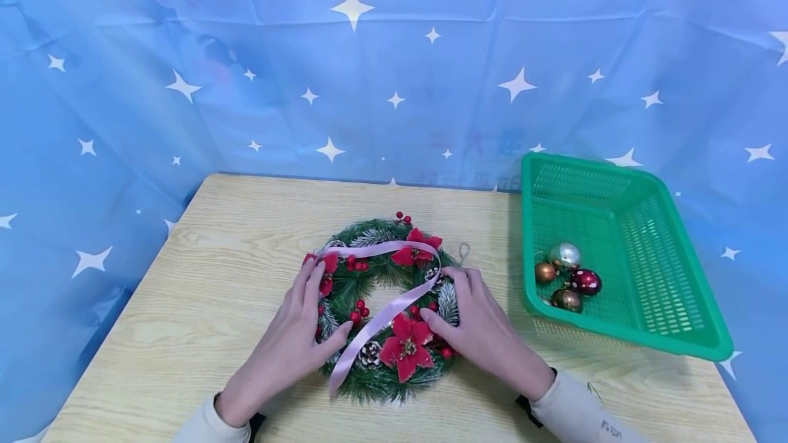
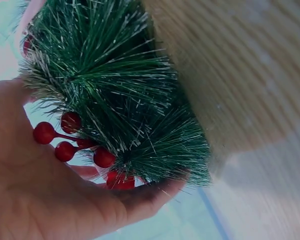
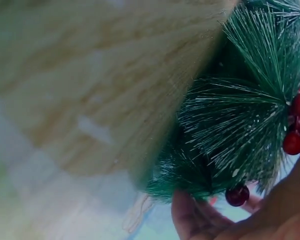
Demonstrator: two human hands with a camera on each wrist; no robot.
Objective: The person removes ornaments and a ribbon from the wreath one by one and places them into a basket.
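Note:
A green Christmas wreath [image 1: 382,271] lies on the table, trimmed with red poinsettia flowers [image 1: 406,347], red berries [image 1: 359,311] and frosted pine cones [image 1: 370,354]. Across it runs a loose pink ribbon [image 1: 384,316], one end trailing over the front left of the ring. My left hand [image 1: 289,333] grips the wreath's left side, its fingertips at the outer edge in the left wrist view. On the opposite side my right hand [image 1: 486,327] holds the ring, thumb by the front poinsettia. The right wrist view shows its fingers [image 3: 185,215] against the outer needles.
To the right stands a green plastic basket [image 1: 615,331] holding several baubles, among them a silver one [image 1: 564,256] and a dark red one [image 1: 586,282]. A thin loop [image 1: 464,250] sticks out beyond the wreath's right edge. Behind the wooden table [image 1: 203,279] hangs a blue star-patterned cloth [image 1: 394,67].

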